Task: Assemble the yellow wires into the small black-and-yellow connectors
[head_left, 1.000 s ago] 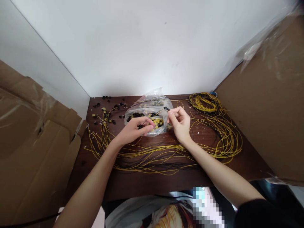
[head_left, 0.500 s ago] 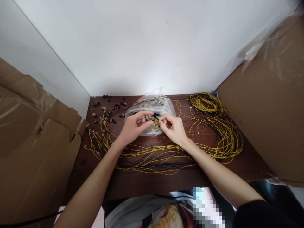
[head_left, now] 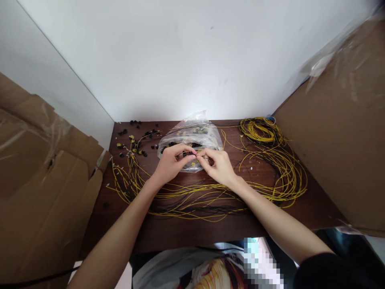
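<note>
My left hand (head_left: 172, 162) and my right hand (head_left: 219, 163) meet fingertip to fingertip above a clear plastic bag (head_left: 207, 140). Each pinches a thin dark wire (head_left: 181, 153), which shows behind the fingers on both sides. Whatever sits right between the fingertips is too small and covered to make out. Inside the bag lie several small black and yellow pieces (head_left: 192, 145), partly hidden by my hands. Long yellow and black wires (head_left: 192, 189) run across the table under my wrists.
A coiled bundle of yellow and black wire (head_left: 260, 131) lies at the back right of the brown table (head_left: 180, 237). Small black and yellow caps (head_left: 138, 150) are scattered at the left. Cardboard sheets (head_left: 45, 192) flank both sides, and a white wall (head_left: 192, 60) rises behind.
My hands have come together, the right moving slightly left and both a little lower. The small black piece seen at my right fingertips is now covered by the fingers.
</note>
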Demonstrator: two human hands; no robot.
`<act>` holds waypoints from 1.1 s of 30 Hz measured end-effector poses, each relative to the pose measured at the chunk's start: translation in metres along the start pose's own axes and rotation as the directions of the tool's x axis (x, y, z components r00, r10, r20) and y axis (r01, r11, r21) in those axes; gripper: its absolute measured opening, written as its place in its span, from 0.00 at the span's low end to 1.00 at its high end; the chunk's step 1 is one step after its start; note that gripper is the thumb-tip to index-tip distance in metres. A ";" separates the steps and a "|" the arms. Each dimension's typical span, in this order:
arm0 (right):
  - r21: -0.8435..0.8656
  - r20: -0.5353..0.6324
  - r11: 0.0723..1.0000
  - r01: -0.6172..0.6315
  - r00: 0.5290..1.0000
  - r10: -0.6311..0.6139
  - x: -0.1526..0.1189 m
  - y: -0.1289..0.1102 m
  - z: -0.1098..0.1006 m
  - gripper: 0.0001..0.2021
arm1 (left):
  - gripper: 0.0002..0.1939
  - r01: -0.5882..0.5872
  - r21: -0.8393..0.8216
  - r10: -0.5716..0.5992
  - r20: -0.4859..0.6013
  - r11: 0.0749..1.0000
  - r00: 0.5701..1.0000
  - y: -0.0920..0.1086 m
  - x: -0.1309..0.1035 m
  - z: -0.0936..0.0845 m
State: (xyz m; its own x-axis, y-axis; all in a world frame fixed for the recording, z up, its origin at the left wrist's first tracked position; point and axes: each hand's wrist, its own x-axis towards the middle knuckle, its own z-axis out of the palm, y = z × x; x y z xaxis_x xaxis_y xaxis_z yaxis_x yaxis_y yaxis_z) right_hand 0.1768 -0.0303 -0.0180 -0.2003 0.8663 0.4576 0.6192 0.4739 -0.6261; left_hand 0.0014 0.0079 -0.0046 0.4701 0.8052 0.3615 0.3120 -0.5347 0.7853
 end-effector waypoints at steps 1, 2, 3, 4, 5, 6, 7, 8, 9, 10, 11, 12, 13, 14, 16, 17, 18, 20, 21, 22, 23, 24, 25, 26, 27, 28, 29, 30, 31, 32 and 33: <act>-0.009 -0.007 1.000 -0.006 1.000 0.006 0.000 0.000 0.000 0.08 | 0.07 0.006 0.009 -0.006 -0.004 1.000 1.000 0.000 0.000 0.000; -0.019 -0.015 1.000 -0.009 1.000 0.009 0.000 -0.001 -0.001 0.08 | 0.07 0.013 0.018 -0.013 -0.005 1.000 1.000 0.000 0.001 0.000; -0.030 -0.021 0.999 -0.012 1.000 0.011 0.000 -0.001 -0.001 0.07 | 0.07 0.020 0.027 -0.020 -0.006 0.999 1.000 0.000 0.001 0.000; -0.039 -0.029 0.999 -0.014 1.000 0.013 0.000 -0.001 -0.002 0.07 | 0.07 0.028 0.033 -0.027 -0.009 0.999 1.000 0.000 0.001 0.000; -0.048 -0.037 0.999 -0.016 0.999 0.015 0.001 -0.002 -0.003 0.07 | 0.07 0.036 0.035 -0.036 -0.015 0.999 0.999 0.001 0.001 0.000; -0.056 -0.047 0.998 -0.020 0.999 0.018 0.001 -0.002 -0.004 0.07 | 0.07 0.045 0.034 -0.045 -0.021 0.998 0.999 0.001 0.001 -0.001; -0.063 -0.056 0.998 -0.025 0.998 0.021 0.001 -0.002 -0.005 0.07 | 0.07 0.054 0.030 -0.054 -0.028 0.998 0.998 0.001 0.001 -0.001; -0.071 -0.066 0.997 -0.030 0.998 0.025 0.002 -0.001 -0.005 0.07 | 0.08 0.062 0.026 -0.061 -0.033 0.998 0.998 0.001 0.000 -0.001; -0.077 -0.075 0.996 -0.034 0.997 0.028 0.002 -0.001 -0.006 0.07 | 0.08 0.068 0.021 -0.067 -0.035 0.997 0.997 0.000 0.000 -0.002; -0.081 -0.085 0.996 -0.037 0.996 0.030 0.002 0.000 -0.007 0.07 | 0.08 0.071 0.016 -0.071 -0.036 0.997 0.997 0.000 0.000 -0.002; -0.083 -0.094 0.996 -0.039 0.995 0.031 0.002 0.000 -0.007 0.07 | 0.08 0.072 0.011 -0.071 -0.035 0.997 0.997 0.000 0.000 -0.002; -0.083 -0.102 0.996 -0.041 0.994 0.032 0.002 0.001 -0.008 0.07 | 0.08 0.070 0.006 -0.069 -0.035 0.998 0.997 0.000 -0.001 -0.002; -0.082 -0.106 0.996 -0.042 0.994 0.033 0.002 0.002 -0.008 0.07 | 0.08 0.065 0.000 -0.065 -0.038 0.998 0.997 -0.001 -0.001 -0.001; -0.079 -0.108 0.996 -0.041 0.994 0.032 0.003 0.002 -0.008 0.07 | 0.08 0.059 -0.006 -0.059 -0.043 0.998 0.997 -0.001 -0.001 -0.001; -0.069 -0.106 0.997 -0.030 0.994 0.022 0.003 0.002 -0.008 0.07 | 0.07 0.040 -0.015 -0.041 -0.055 0.999 0.998 -0.003 -0.001 0.001; -0.064 -0.100 0.998 -0.017 0.995 0.011 0.003 0.002 -0.007 0.07 | 0.07 0.028 -0.019 -0.029 -0.063 0.999 0.998 -0.003 -0.001 0.001; -0.059 -0.092 0.998 0.000 0.996 -0.006 0.003 0.002 -0.007 0.06 | 0.07 0.016 -0.023 -0.017 -0.069 1.000 0.997 -0.004 -0.001 0.002; -0.044 -0.070 0.998 0.041 0.997 -0.044 0.002 0.002 -0.006 0.07 | 0.07 -0.005 -0.028 0.003 -0.070 1.000 0.998 -0.004 -0.001 0.003; -0.036 -0.059 0.998 0.060 0.996 -0.062 0.002 0.002 -0.005 0.07 | 0.07 -0.012 -0.028 0.010 -0.068 1.000 0.998 -0.003 -0.001 0.003; -0.028 -0.049 0.997 0.073 0.996 -0.075 0.002 0.002 -0.005 0.08 | 0.07 -0.019 -0.025 0.017 -0.065 1.000 0.998 -0.003 -0.001 0.004; -0.022 -0.041 0.996 0.082 0.996 -0.083 0.002 0.002 -0.005 0.08 | 0.07 -0.024 -0.021 0.023 -0.062 0.999 0.998 -0.002 -0.001 0.003; -0.019 -0.035 0.996 0.085 0.996 -0.086 0.002 0.002 -0.005 0.08 | 0.07 -0.028 -0.016 0.027 -0.062 0.999 0.998 -0.001 -0.001 0.003; -0.021 -0.031 0.996 0.083 0.996 -0.084 0.002 0.003 -0.005 0.08 | 0.07 -0.032 -0.011 0.031 -0.062 0.999 0.998 -0.001 -0.001 0.003; -0.025 -0.030 0.997 0.076 0.997 -0.077 0.002 0.003 -0.005 0.08 | 0.07 -0.034 -0.007 0.033 -0.062 0.999 0.998 -0.001 -0.001 0.003; -0.031 -0.032 0.997 0.065 0.997 -0.066 0.002 0.003 -0.005 0.08 | 0.07 -0.033 -0.003 0.033 -0.061 0.999 0.998 -0.001 -0.001 0.003; -0.039 -0.038 0.998 0.053 0.998 -0.054 0.003 0.004 -0.005 0.08 | 0.06 -0.032 0.001 0.032 -0.059 0.999 0.998 -0.001 -0.001 0.003; -0.047 -0.047 0.998 0.041 0.998 -0.044 0.003 0.004 -0.006 0.07 | 0.06 -0.029 0.005 0.029 -0.058 1.000 0.998 -0.001 -0.001 0.003; -0.055 -0.058 0.998 0.031 0.998 -0.035 0.003 0.004 -0.006 0.07 | 0.07 -0.026 0.010 0.026 -0.057 1.000 0.998 -0.002 -0.001 0.003; -0.063 -0.070 0.998 0.023 0.997 -0.027 0.003 0.005 -0.006 0.07 | 0.07 -0.023 0.013 0.024 -0.057 1.000 0.998 -0.002 -0.001 0.003; -0.070 -0.081 0.997 0.016 0.996 -0.022 0.003 0.005 -0.007 0.07 | 0.07 -0.022 0.014 0.023 -0.057 1.000 0.998 -0.002 -0.001 0.003; -0.076 -0.090 0.997 0.010 0.996 -0.017 0.004 0.005 -0.007 0.07 | 0.07 -0.022 0.015 0.023 -0.057 1.000 0.998 -0.002 -0.001 0.004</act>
State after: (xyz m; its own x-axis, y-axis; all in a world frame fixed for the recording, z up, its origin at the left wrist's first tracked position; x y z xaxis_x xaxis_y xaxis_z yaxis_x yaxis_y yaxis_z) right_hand 0.1848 -0.0258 -0.0154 -0.1418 0.8406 0.5227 0.6728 0.4692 -0.5720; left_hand 0.0028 0.0071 -0.0088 0.4292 0.8061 0.4074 0.3136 -0.5560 0.7697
